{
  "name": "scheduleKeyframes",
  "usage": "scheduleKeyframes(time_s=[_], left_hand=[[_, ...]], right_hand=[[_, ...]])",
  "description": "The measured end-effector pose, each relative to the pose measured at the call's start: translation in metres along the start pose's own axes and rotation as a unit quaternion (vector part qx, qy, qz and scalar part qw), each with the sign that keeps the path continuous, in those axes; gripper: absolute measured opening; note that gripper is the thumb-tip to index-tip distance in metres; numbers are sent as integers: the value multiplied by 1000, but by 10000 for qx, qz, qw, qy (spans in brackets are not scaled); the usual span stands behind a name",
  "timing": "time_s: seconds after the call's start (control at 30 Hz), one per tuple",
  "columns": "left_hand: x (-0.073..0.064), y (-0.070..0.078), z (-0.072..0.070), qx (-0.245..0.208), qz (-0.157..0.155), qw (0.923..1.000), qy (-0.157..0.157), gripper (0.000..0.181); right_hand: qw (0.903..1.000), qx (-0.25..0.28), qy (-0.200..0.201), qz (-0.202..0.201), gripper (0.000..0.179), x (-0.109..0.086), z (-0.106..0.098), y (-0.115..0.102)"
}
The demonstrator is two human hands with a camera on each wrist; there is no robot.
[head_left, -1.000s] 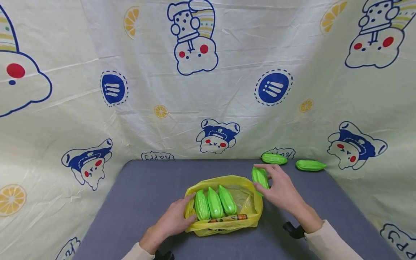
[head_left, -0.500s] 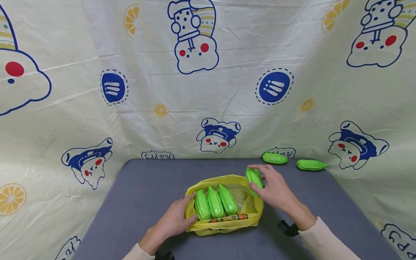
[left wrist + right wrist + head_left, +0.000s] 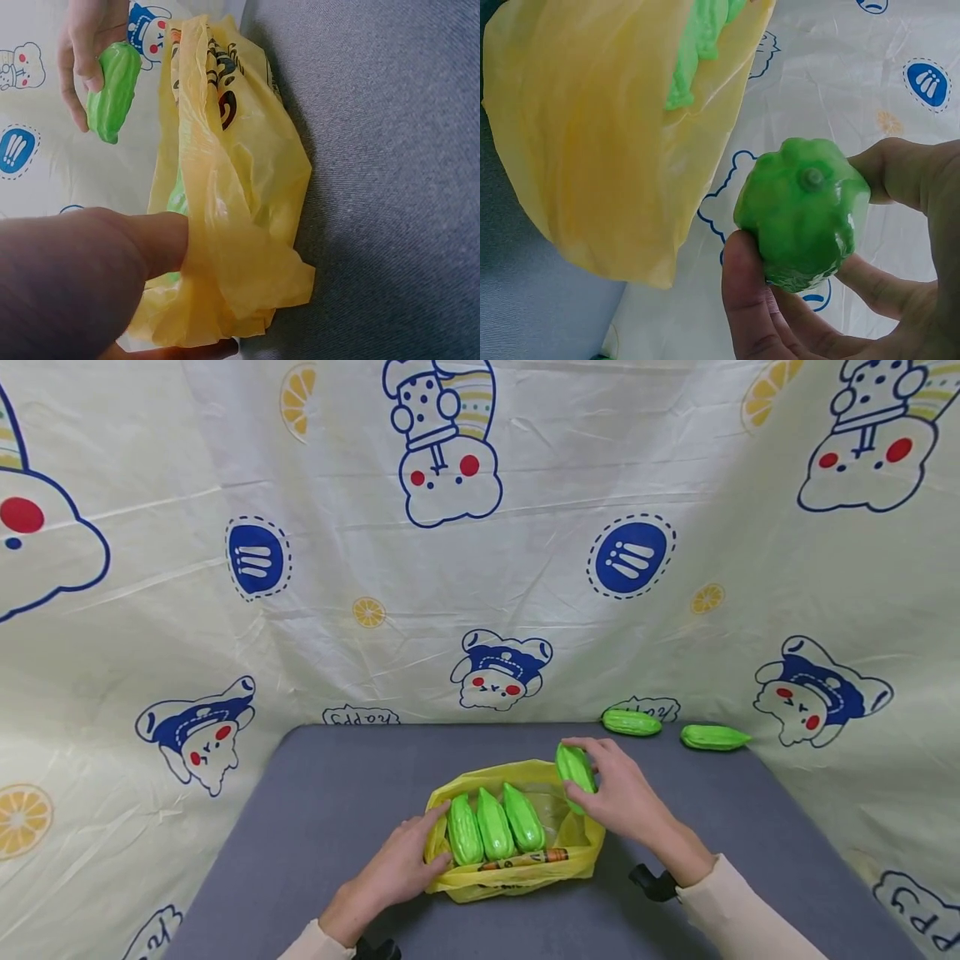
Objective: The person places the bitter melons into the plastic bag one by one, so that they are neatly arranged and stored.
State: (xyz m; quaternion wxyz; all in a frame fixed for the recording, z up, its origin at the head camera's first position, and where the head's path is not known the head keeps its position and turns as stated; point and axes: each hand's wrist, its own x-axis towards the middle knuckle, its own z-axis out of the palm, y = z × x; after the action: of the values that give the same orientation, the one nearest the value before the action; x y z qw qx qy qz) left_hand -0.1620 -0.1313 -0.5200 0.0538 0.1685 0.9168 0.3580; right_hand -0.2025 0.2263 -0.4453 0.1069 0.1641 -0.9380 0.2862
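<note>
Right hand (image 3: 622, 789) and left hand (image 3: 401, 862) stood at opposite ends of a yellow bag (image 3: 517, 887). Between thumb and fingers the right hand held a green gourd (image 3: 574, 768); the left gripped the bag's left side, its thumb over the near edge.

What seemed to matter most was how the held gourd lay to the bag's mouth. It was raised over the far right rim, and the right wrist view showed a gap between it and the plastic. From the head view its long axis ran far to near, the far end a little left, nearly in line with three gourds (image 3: 495, 823) that lay side by side in the bag's left part. To the right of that row, the bag's lining showed. The right hand was the nearer one to that side.

Underneath was a grey-blue table (image 3: 360, 777). Two more gourds (image 3: 632, 722) lay near its far right corner, lengthwise left to right, well apart from the left hand. Behind the table hung a pale sheet (image 3: 360, 668) printed with cartoon figures and orange slices.
</note>
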Motion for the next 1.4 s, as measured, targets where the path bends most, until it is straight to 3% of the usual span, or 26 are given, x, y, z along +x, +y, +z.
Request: scheduleKeyframes(time_s=[0.5,0.87,1.4], left_hand=[[-5,5,-4,-27,27,9999,-151,85],[-3,15,-3,-19,86,9995,296,82],[-3,23,1,15,22,9993,373,82]], right_hand=[[9972,219,-695,178,69,1,-1,-10],[9931,-95,-1121,339,73,3,8,-11],[9908,-49,-1295,385,75,-3,13,-8]])
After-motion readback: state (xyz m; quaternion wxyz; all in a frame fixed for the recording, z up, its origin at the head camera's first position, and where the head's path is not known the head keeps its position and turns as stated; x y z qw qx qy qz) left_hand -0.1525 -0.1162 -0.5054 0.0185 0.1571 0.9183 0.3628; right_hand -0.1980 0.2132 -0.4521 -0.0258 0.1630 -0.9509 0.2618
